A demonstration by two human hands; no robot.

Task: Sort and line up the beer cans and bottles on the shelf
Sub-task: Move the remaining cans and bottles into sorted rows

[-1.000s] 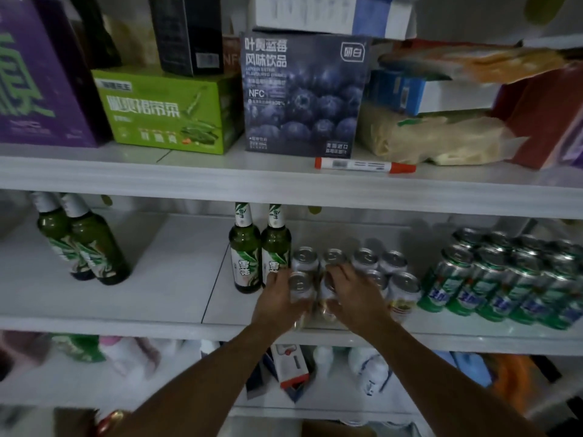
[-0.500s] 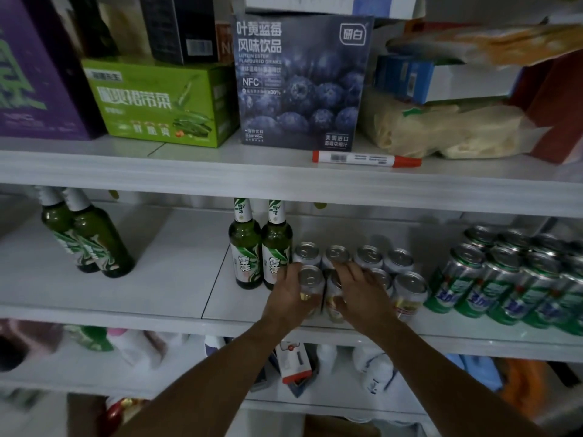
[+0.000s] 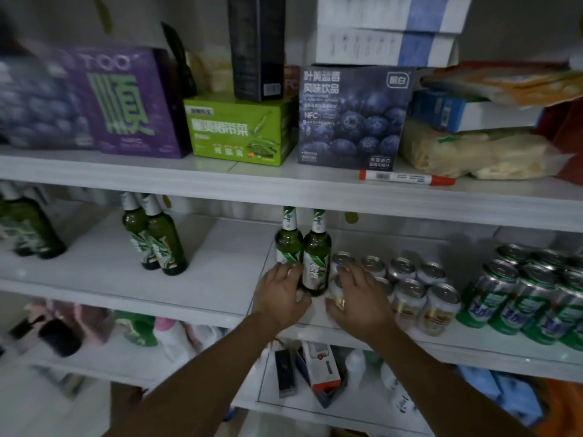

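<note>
At the far left end of the middle shelf (image 3: 126, 288) stands a blurry green bottle (image 3: 28, 228). A bit further along is a pair of green bottles (image 3: 157, 244), side by side, with a wide bare stretch of shelf after them.

Then comes the middle pair of bottles (image 3: 310, 257), near the front edge of the shelf. My left hand (image 3: 280, 294) has moved. A moment ago it was on the small silver cans, and now it is open, fingers spread, touching the low part of the left bottle of this pair. It is not closed around it yet. I think I will push these two bottles next, or slide them toward the other bottles on the left.

My right hand (image 3: 356, 298) is still at the small cans (image 3: 410, 288), just right of the bottles. It lies open over the front left can, touching it. My hands are apart, with one bottle between them. The small cans stand in two neat rows now, so I think that part is almost done.

At the right end of the shelf stand the green cans (image 3: 517, 298), close together in rows. They look fine.

What is left is the bottles. They are in three separate groups along the shelf, not one line.
</note>
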